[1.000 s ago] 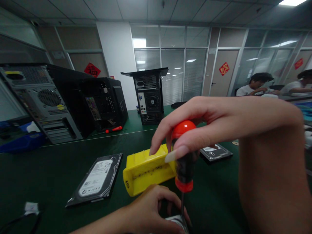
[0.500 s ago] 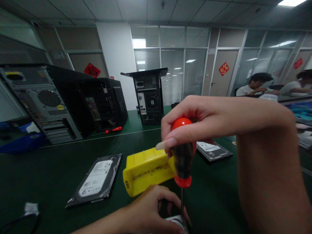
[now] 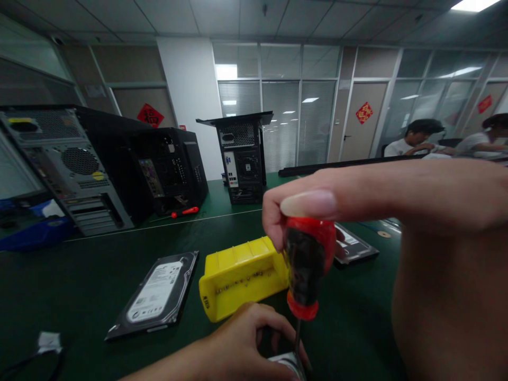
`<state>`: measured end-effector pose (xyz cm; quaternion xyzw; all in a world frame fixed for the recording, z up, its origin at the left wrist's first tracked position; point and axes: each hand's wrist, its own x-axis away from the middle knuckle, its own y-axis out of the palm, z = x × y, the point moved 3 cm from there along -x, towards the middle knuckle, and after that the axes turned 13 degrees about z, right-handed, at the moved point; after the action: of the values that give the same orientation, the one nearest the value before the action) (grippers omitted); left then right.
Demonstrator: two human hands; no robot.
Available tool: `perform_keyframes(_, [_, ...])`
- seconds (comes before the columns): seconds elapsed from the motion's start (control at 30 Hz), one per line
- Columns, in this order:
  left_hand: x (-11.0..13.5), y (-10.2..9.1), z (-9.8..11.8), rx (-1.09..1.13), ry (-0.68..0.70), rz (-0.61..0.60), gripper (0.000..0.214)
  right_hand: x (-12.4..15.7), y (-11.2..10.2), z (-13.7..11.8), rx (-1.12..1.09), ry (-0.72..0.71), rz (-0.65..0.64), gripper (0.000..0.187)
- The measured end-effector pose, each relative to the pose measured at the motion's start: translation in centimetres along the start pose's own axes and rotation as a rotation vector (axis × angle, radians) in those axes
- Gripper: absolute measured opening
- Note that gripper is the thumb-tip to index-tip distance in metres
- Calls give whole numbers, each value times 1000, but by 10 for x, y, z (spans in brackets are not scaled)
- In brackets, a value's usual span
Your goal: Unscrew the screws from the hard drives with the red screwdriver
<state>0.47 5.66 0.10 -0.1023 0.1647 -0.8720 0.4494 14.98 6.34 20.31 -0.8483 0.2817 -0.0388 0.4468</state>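
Observation:
My right hand point(image 3: 341, 193) is closed around the red and black handle of a screwdriver point(image 3: 307, 264), with the thumb lying across its top. The screwdriver stands nearly upright, and its shaft runs down beside the fingers of my left hand point(image 3: 252, 341). With curled fingers, my left hand grips a hard drive point(image 3: 284, 361), of which only a small pale part shows at the bottom edge. The screwdriver's tip meets the drive's edge, though the exact contact is hidden. Just beyond both hands, a yellow bin point(image 3: 234, 259) lies with several small screws point(image 3: 238, 284) in it.
One hard drive point(image 3: 156, 291) lies left of the bin, another point(image 3: 355, 246) behind my right hand. Computer cases point(image 3: 103, 164) stand at the back left, another point(image 3: 242, 159) at centre. A red screwdriver point(image 3: 185, 211) lies near them. People point(image 3: 416, 140) sit at the far right.
My right hand has turned about the screwdriver, its thumb now over the handle's top and its wrist farther right. The handle leans slightly more to the right. My left hand stays in place.

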Motion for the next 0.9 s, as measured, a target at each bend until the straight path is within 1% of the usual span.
perform_keyframes(0.13, [0,0,2,-2,-24,26,31,0,0,-1,56,-18,-11,22])
perform_keyframes(0.2, [0,-1,1,-7,-31,21,33,0,0,-2,57,-2,-1,21])
perform_keyframes(0.37, [-1,0,-2,-13,-24,2,33,0,2,-4,53,23,13,25])
perform_keyframes(0.5, [-1,0,-1,-20,-10,26,29,0,1,-2,35,21,-6,22])
perform_keyframes(0.63, [-1,0,-1,-7,2,37,28,-3,2,-3,74,-40,9,22])
perform_keyframes(0.8, [0,-1,-5,-10,-22,11,31,-6,5,-10,183,-149,51,26])
perform_keyframes(0.9, [0,-1,-6,-16,-35,-7,31,-4,7,-12,209,-141,85,31])
